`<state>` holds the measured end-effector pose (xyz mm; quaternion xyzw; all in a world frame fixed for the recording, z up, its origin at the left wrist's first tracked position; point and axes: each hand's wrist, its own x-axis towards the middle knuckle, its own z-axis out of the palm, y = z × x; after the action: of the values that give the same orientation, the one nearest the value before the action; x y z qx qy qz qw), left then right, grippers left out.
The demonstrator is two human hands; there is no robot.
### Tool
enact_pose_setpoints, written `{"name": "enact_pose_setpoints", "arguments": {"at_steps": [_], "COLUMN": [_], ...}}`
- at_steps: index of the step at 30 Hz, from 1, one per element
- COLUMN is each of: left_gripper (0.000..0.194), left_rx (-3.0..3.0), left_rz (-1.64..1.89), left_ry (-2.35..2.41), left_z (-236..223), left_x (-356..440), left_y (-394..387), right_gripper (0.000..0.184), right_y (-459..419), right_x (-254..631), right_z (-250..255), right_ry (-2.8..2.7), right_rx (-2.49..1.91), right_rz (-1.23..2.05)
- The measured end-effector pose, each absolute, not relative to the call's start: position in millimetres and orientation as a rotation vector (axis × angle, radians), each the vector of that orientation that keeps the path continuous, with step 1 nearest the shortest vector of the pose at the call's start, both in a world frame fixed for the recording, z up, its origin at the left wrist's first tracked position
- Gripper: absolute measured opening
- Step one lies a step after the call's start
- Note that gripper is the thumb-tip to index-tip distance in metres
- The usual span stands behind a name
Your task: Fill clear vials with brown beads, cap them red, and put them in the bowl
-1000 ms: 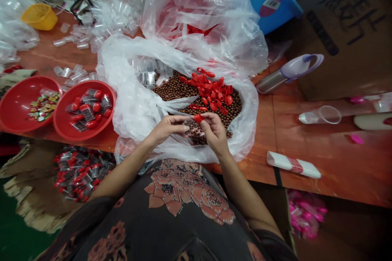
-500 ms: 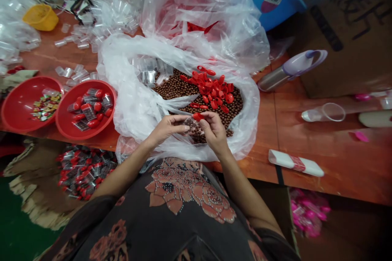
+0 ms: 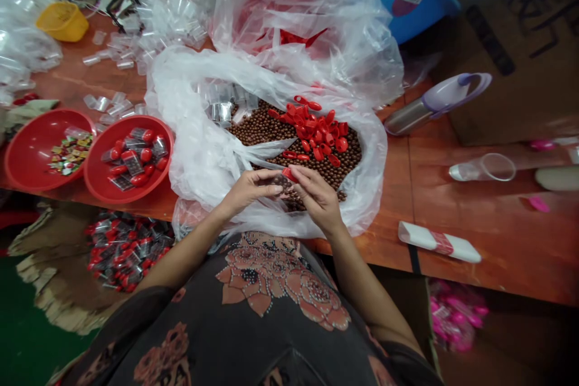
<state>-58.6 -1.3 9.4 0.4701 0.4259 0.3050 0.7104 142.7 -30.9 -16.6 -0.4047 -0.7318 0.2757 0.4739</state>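
My left hand (image 3: pixel 246 192) pinches a small clear plastic container (image 3: pixel 280 181) with brown balls inside, held sideways. At its right end is a red cap (image 3: pixel 288 174), and my right hand (image 3: pixel 320 200) has its fingers closed on that cap, partly covering it. Whether the cap is fully seated I cannot tell. Both hands are above an opened white plastic bag (image 3: pixel 174 102) of small brown chocolate-like balls (image 3: pixel 256 128). Loose red caps (image 3: pixel 319 132) lie heaped on the balls beyond my right hand. Clear containers (image 3: pixel 221 110) lie at the bag's left side.
Left are a red bowl (image 3: pixel 22 157) with wrapped bits and another red bowl (image 3: pixel 97 190) with capped containers. Several more capped containers (image 3: pixel 129 247) lie below the table edge. A bottle (image 3: pixel 409 114), a plastic cup (image 3: pixel 484 167) and a white packet (image 3: pixel 420 236) are on the right.
My right fingers have stretched and shifted over the red cap, covering more of it. My left hand keeps its hold on the container. The view has shifted slightly.
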Motion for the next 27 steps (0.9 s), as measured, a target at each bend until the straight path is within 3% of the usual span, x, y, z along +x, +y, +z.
{"name": "enact_pose_setpoints", "arguments": {"at_steps": [6,11,17,20,23,27], "left_gripper": [0.044,0.042,0.049,0.048,0.046,0.044], "left_rx": [0.928,0.926,0.965,0.962,0.956,1.030], "left_rz": [0.710,0.828,0.944,0.965,0.971,0.947], "left_ry": [0.862,0.818,0.839,0.846,0.840,0.875], "left_z": [7,-7,-15,-13,-10,-10], "left_x": [-58,-48,-35,-37,-41,-45], "left_y": [-2,-9,-22,-22,-20,-18], "right_gripper": [0.063,0.060,0.049,0.044,0.046,0.043], "right_y": [-33,-42,-50,-48,-43,-37], "right_x": [142,129,105,108,118,128], "right_z": [-22,-27,-21,-19,-19,-22], "right_ry": [-1.909,-1.860,-1.462,-1.537,-1.525,-1.117], "right_rx": [-0.952,-1.123,-1.286,-1.231,-1.181,-1.313], "right_rz": [0.483,0.390,0.545,0.622,0.839,1.061]}}
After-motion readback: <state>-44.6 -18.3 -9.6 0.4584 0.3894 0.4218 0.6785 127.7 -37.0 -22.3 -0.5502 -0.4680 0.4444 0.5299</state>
